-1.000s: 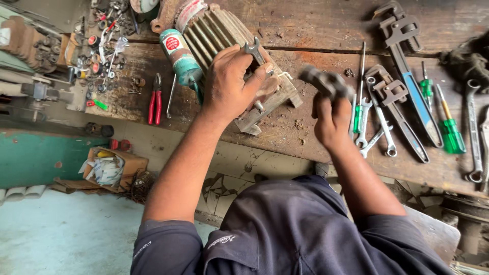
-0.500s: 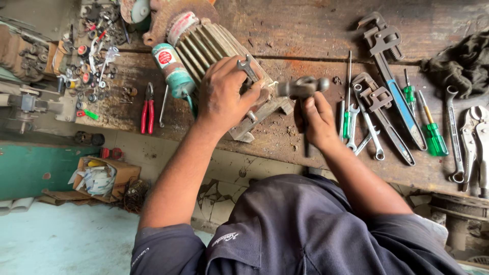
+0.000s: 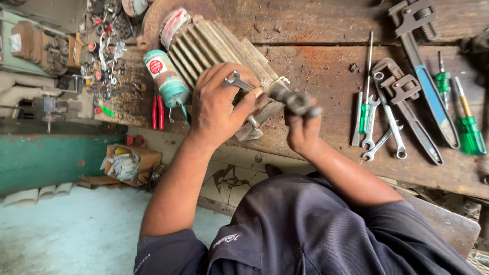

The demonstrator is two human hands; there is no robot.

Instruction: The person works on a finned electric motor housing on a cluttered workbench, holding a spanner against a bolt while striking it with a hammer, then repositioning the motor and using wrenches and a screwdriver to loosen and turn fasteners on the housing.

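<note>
A ribbed grey electric motor housing (image 3: 214, 46) lies on the worn wooden workbench (image 3: 326, 20). My left hand (image 3: 219, 109) rests on the motor's near end and grips a small open-ended spanner (image 3: 235, 80) against it. My right hand (image 3: 304, 133) is just right of the motor. It is closed around the handle of a dark metal hammer-like tool (image 3: 295, 100), which is blurred by motion. The tool's head is close to the spanner's shaft and the motor's end bracket (image 3: 252, 130).
A teal spray can (image 3: 165, 76) and red-handled pliers (image 3: 158, 112) lie left of the motor. Right of my hands lie pipe wrenches (image 3: 407, 102), several spanners (image 3: 379, 127) and green-handled screwdrivers (image 3: 468, 127). Small parts clutter the bench's far left (image 3: 102, 56). The floor is below.
My right hand swung the dark tool left and down from near the wrenches toward the spanner and motor end. My left hand stayed on the motor with the spanner.
</note>
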